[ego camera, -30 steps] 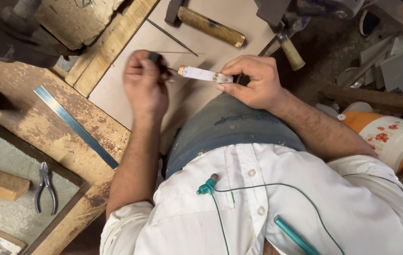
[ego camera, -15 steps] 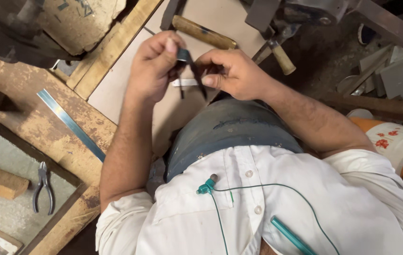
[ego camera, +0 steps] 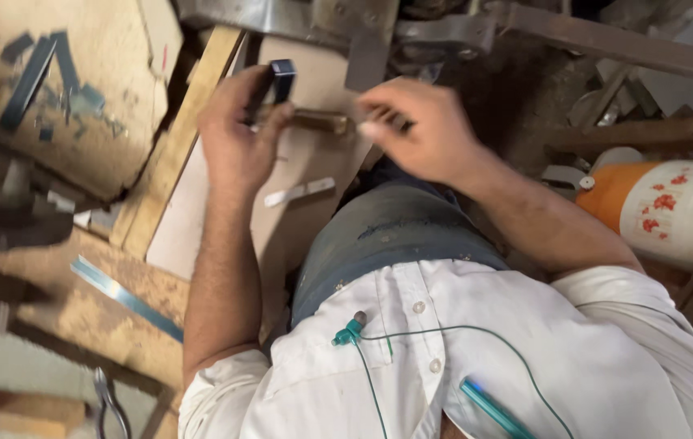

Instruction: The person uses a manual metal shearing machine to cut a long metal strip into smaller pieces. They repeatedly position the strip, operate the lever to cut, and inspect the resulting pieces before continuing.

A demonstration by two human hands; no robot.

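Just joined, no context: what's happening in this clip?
A person in a white shirt sits over a pale board on a cluttered wooden bench. The left hand holds up a small dark rectangular piece. The right hand is beside it, blurred, so its grip is unclear. A small white strip lies on the board, a metal ruler to the left, a hammer handle behind the hands.

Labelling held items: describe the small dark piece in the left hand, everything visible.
The small dark piece looks like a short, blocky, dark blue-black bar, possibly metal, with a glossy face. It stands roughly upright, pinched at its lower part by the fingers of the left hand, above the pale board. Nothing else touches it; finer detail is blurred.
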